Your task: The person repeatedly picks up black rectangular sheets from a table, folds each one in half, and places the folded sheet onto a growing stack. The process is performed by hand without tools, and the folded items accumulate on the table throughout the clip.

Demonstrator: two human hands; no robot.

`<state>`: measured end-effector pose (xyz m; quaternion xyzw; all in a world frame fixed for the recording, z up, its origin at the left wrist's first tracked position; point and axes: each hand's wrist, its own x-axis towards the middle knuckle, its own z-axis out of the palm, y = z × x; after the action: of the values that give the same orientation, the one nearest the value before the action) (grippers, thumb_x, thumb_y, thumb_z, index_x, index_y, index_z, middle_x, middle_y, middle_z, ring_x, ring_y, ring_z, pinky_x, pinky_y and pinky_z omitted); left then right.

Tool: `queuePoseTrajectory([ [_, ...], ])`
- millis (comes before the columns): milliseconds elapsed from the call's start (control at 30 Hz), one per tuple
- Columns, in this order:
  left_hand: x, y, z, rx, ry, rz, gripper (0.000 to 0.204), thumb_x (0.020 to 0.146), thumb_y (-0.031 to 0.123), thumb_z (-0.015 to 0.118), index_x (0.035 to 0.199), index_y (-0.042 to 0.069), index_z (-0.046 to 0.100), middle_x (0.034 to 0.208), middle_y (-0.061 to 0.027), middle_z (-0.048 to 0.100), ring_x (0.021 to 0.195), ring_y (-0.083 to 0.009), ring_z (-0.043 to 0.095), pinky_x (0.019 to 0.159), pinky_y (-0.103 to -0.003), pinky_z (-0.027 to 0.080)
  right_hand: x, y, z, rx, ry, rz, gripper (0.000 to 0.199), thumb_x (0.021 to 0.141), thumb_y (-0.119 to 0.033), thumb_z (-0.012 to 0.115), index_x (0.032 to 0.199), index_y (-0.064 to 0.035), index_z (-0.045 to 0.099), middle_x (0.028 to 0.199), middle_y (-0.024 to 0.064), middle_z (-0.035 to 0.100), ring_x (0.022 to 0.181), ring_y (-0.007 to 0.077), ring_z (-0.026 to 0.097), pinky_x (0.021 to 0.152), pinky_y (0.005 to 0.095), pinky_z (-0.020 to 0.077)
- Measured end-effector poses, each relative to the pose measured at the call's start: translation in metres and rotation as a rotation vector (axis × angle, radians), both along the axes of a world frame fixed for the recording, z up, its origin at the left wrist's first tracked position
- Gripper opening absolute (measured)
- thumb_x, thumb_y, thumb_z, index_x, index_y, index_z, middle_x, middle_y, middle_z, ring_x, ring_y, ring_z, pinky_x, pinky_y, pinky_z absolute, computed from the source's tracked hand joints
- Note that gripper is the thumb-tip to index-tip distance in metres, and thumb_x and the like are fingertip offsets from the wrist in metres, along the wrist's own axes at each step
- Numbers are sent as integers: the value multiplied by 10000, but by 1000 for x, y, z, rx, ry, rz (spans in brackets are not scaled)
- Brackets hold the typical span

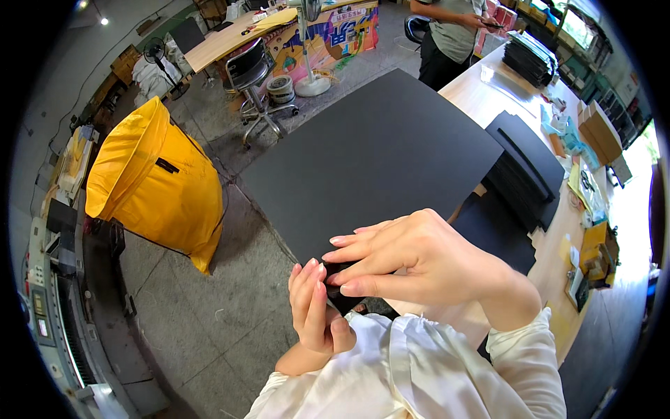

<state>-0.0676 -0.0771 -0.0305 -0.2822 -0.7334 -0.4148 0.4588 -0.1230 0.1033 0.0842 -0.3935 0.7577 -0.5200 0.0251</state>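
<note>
A large black sheet [380, 153] spreads out in front of me, flat and matte, its far right part beside the long table. At its near corner, my left hand [312, 311] is upright with fingers bent and pressed together around a dark piece of that corner. My right hand [412, 258] reaches over the same corner, palm down. Its fingers are stretched and slightly apart, with their tips close to the left fingertips. Between the hands, the dark corner is partly hidden, so I cannot tell whether it is folded.
Black cut boards [527, 164] lie stacked on the pale table [481, 91] at right, with another black pile [529, 59] farther back. A big yellow sack [157, 181] stands left. Beyond are a wheeled chair [248, 73], a fan stand [307, 49] and a person [450, 35] holding a dark device.
</note>
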Motion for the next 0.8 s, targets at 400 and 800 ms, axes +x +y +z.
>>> queuePoseTrajectory([
  [400, 0, -3, -1, -51, 7, 9, 536, 1006, 245, 285, 1383, -124, 384, 1347, -305, 487, 1249, -429, 506, 1068, -561, 385, -2, -2, 1, -18, 65, 0, 149, 868, -176, 652, 861, -61, 748, 916, 134, 721, 993, 300, 678, 929, 358, 541],
  [800, 1, -3, -3, -31, -2, -2, 540, 1015, 261, 286, 1398, -111, 371, 1364, -299, 471, 1261, -426, 495, 1080, -568, 364, -2, -2, 0, 5, 78, 7, 148, 856, -165, 641, 892, -79, 756, 954, 124, 724, 1018, 297, 673, 921, 362, 543],
])
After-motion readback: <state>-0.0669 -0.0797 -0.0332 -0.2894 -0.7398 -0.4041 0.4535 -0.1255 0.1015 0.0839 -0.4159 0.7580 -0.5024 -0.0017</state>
